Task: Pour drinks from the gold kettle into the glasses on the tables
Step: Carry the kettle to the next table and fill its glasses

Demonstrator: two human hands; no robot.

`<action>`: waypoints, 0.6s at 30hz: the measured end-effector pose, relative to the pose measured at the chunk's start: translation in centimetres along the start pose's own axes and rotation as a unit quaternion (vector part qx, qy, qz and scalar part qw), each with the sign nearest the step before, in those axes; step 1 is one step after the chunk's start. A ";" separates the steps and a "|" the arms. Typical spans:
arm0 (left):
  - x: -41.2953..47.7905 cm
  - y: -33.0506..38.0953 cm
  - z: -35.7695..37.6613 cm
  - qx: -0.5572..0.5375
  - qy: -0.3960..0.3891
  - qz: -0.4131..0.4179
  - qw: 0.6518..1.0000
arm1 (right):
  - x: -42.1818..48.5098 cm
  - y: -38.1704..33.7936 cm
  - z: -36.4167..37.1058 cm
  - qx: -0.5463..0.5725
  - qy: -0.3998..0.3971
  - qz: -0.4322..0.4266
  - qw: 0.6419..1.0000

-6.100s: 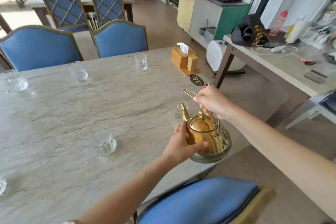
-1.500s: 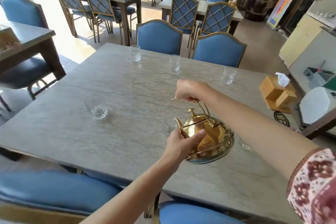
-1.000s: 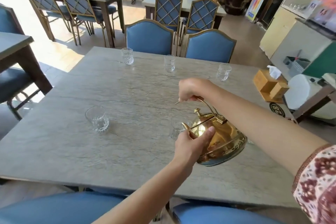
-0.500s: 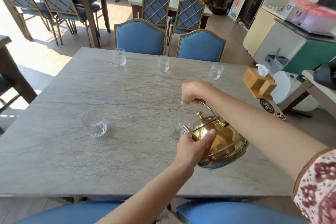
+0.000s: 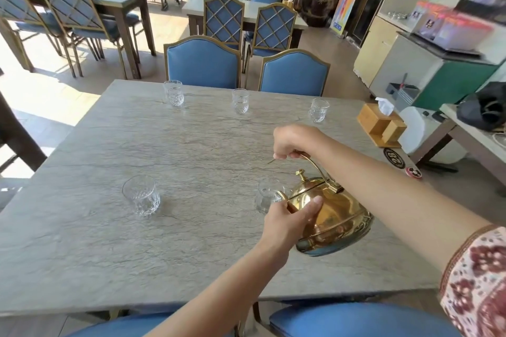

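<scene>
The gold kettle (image 5: 332,216) hangs tilted over the grey stone table (image 5: 191,172), its spout down at the rim of a clear glass (image 5: 267,195). My right hand (image 5: 294,141) grips the top handle. Against the kettle's left side presses my left hand (image 5: 289,219), thumb along the body. Another glass (image 5: 141,198) stands to the left. Along the far edge are three more glasses, left (image 5: 173,92), middle (image 5: 240,101) and right (image 5: 318,110).
A wooden tissue box (image 5: 380,124) and two round markers (image 5: 394,158) sit at the table's right edge. Blue chairs (image 5: 202,63) line the far side, and two blue seats (image 5: 356,320) are just below me. A side table (image 5: 476,142) with a black bag stands right.
The kettle stays tilted at the same glass with both hands on it. My view has shifted slightly, so the table sits a little more to the left and closer.
</scene>
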State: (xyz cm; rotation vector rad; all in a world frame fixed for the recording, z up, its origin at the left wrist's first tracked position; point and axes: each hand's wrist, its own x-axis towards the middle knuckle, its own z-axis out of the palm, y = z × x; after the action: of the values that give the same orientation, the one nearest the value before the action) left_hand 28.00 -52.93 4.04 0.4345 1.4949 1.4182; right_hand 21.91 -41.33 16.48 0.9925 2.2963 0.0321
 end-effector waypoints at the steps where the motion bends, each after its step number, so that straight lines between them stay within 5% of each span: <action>1: 0.1 -0.1 -0.1 0.001 -0.004 0.000 1.000 | 0.0 0.0 0.0 -0.002 0.000 0.001 1.000; 18: -0.2 -0.1 0.0 -0.015 -0.002 0.010 1.000 | -0.6 -0.4 0.1 -0.049 -0.011 0.009 0.999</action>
State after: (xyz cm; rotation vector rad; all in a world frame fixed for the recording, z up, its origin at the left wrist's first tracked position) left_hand 28.15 -53.13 3.99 0.4336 1.4676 1.4527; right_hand 22.07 -42.03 16.65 0.9575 2.2427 0.1398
